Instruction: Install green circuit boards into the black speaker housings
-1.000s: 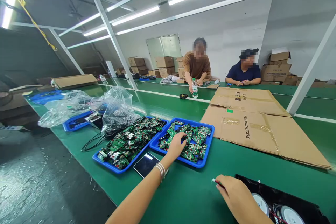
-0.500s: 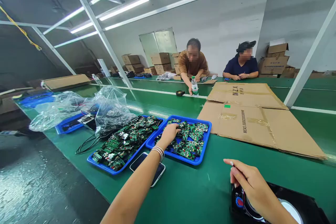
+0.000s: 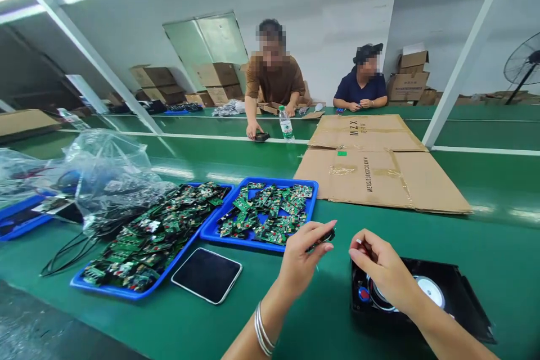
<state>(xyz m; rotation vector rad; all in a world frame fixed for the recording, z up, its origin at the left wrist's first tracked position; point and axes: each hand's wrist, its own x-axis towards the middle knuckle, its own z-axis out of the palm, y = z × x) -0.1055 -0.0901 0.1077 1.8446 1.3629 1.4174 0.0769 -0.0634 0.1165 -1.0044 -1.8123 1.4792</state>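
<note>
Between thumb and fingers, my left hand (image 3: 301, 256) grips a small dark circuit board (image 3: 323, 238), just in front of the right blue tray (image 3: 314, 202) of loose green boards. My right hand (image 3: 377, 261) pinches a small white connector (image 3: 359, 242), with wires running down from it. Below that hand lies a black housing (image 3: 458, 292) with a round white part (image 3: 430, 291) and a small blue-and-red part (image 3: 363, 293) inside. The two hands are close together but apart.
A phone (image 3: 207, 275) lies beside the left blue tray (image 3: 139, 294), heaped with boards. Plastic bags (image 3: 109, 174) and black cables are farther left. Flattened cardboard (image 3: 358, 174) lies beyond my hands. Across the table, a person touches a black object (image 3: 262, 136) near a bottle (image 3: 286, 124).
My left hand has left the right tray and come toward my right hand with a board. The view has turned right. The person opposite has moved a hand from beside the bottle to the black object.
</note>
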